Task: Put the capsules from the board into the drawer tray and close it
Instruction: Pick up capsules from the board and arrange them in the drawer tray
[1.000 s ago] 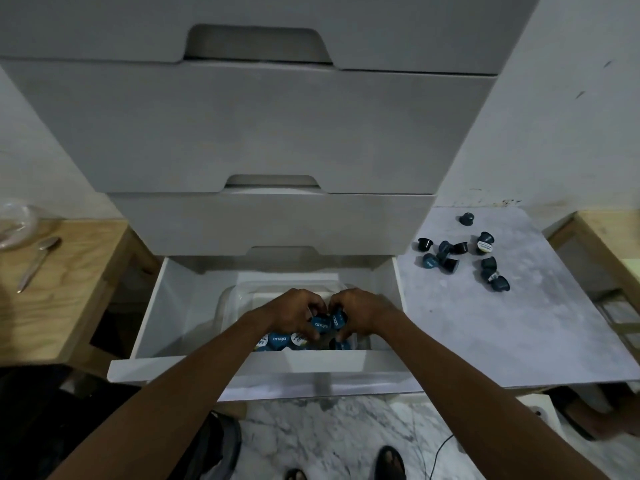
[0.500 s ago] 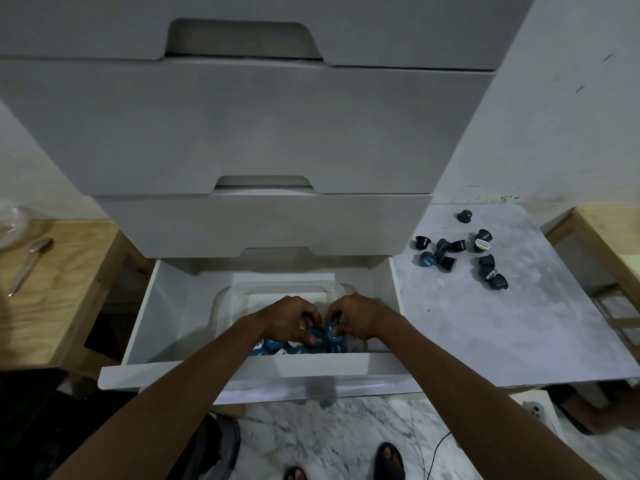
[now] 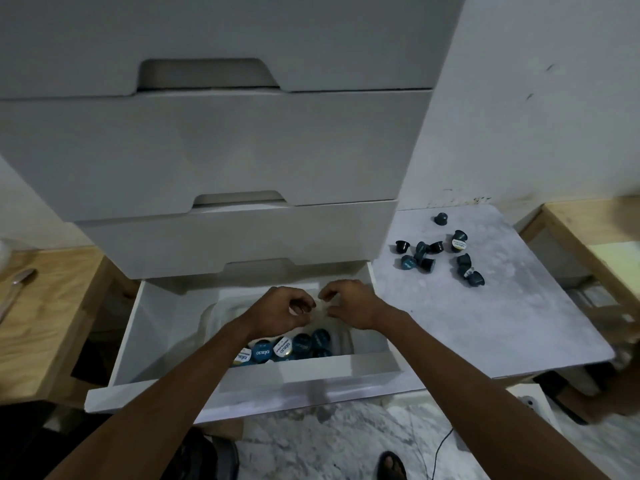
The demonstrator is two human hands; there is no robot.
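Observation:
The bottom white drawer (image 3: 256,379) stands pulled out. Inside it lies a clear plastic tray (image 3: 211,317) holding several blue capsules (image 3: 287,348) near its front. My left hand (image 3: 277,313) and my right hand (image 3: 349,306) hover side by side above the tray, fingers curled and apart, with nothing in them. On the grey marble board (image 3: 485,323) to the right lie several dark blue capsules (image 3: 424,254), with one capsule (image 3: 441,218) apart at the back.
Closed white drawers (image 3: 207,150) rise above the open one. A wooden surface (image 3: 41,306) with a spoon (image 3: 17,282) sits at the left, another wooden top (image 3: 595,230) at the right. My feet (image 3: 391,465) stand on the marble floor below.
Both hands have let go of the capsules into the tray and lifted up and back, now empty. The view has tilted slightly.

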